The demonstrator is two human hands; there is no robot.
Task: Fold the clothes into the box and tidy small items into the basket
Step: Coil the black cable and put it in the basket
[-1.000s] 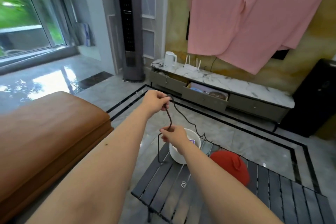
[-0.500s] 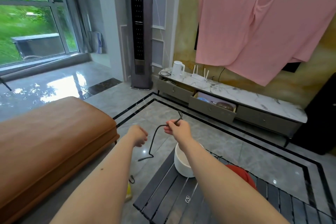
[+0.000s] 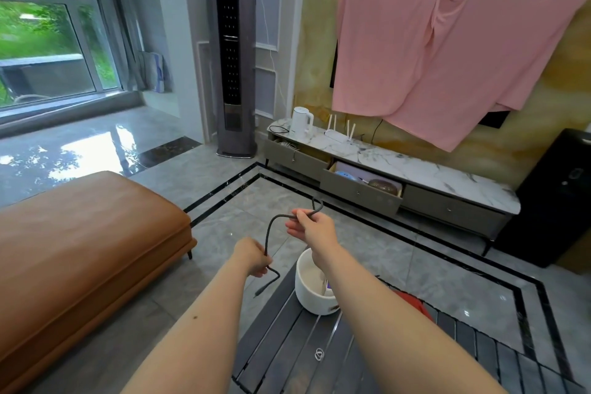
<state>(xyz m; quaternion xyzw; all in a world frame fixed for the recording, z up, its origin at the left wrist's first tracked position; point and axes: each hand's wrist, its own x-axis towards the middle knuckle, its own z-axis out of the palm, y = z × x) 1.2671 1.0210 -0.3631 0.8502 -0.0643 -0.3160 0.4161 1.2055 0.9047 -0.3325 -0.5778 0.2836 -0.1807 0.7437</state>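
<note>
Slatted dark table [image 3: 287,339], cut off below, carries a white basket [image 3: 311,291] half hidden behind the right forearm. Above it, right hand [image 3: 311,227] and left hand [image 3: 252,257] pinch a black cable [image 3: 269,233]; its far end is hidden.

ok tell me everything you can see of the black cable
The thin black cable looks like flexible cord, bent in several curves. The right hand pinches a small loop near one end, above the white round basket. The left hand grips it lower down. Below that grip, a short tail with a plug end hangs free over the grey floor.
</note>
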